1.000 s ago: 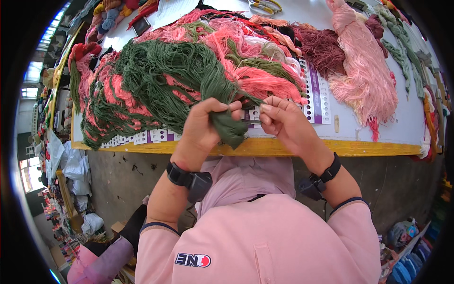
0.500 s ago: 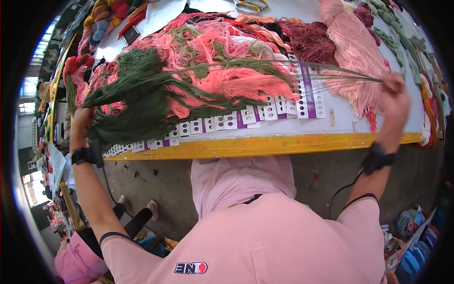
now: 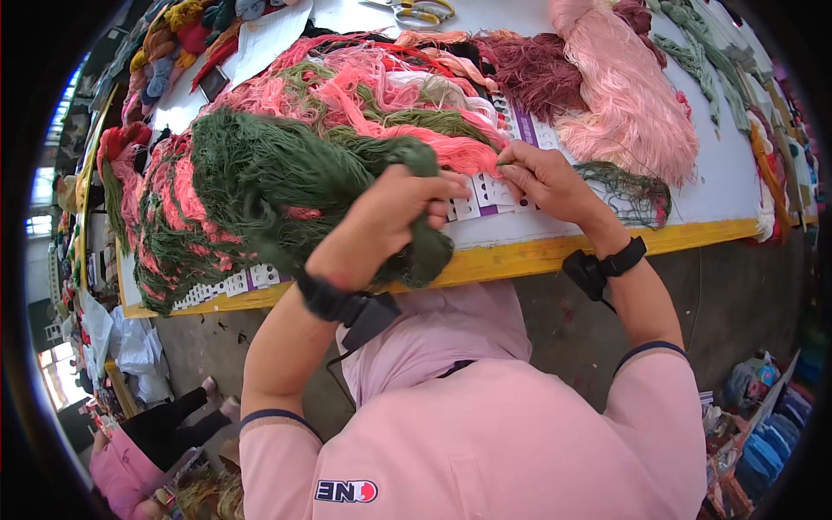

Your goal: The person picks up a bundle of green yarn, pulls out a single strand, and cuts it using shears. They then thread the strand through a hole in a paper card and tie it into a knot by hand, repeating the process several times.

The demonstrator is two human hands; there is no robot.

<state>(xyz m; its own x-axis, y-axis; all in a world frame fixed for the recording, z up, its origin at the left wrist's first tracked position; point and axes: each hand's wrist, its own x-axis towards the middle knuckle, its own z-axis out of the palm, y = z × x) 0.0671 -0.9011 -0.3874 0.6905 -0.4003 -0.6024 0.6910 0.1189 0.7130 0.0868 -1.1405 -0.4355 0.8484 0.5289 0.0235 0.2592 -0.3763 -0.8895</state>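
My left hand (image 3: 394, 212) is closed around a thick hank of dark green yarn (image 3: 269, 165), which bunches over the fist and hangs past the table's front edge. Just right of it, my right hand (image 3: 550, 182) pinches thumb and fingertips together beside the coral pink yarn (image 3: 472, 156). What lies in that pinch is too small to make out. A loose tangle of dark green strands (image 3: 624, 186) rests on the table beyond my right wrist. Under the yarn lie white cards with round holes (image 3: 468, 208) and purple bands.
Pale pink yarn (image 3: 628, 87) and maroon yarn (image 3: 537, 74) lie at the back right. Yellow-handled scissors (image 3: 420, 12) and a paper sheet (image 3: 269, 39) sit at the far side. The table has a yellow front edge (image 3: 693, 236). A person in pink (image 3: 130, 464) is at lower left.
My hands were wide apart with green strands stretched between them. They have come together near the middle; the stretched strands are gone and a green tangle now lies at right.
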